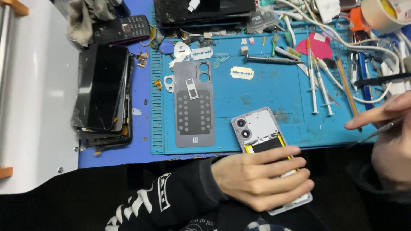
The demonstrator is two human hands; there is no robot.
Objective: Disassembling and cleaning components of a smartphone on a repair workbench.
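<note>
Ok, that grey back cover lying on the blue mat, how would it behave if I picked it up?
The grey back cover looks like a thin flat sheet, so probably light and slightly bendy. It lies flush on the blue mat, so likely hard to lift without catching an edge. Its camera cutouts may be weak spots.

2 razor blades (242, 73), 2 syringes (312, 81), 1 opened phone (257, 128), 1 back cover (194, 110).

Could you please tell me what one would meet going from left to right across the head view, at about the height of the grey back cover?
Stack of dark cracked phone screens → grey phone back cover lying inside up → opened lilac phone under the left hand → two clear syringes → right hand holding a thin metal tool.
</note>
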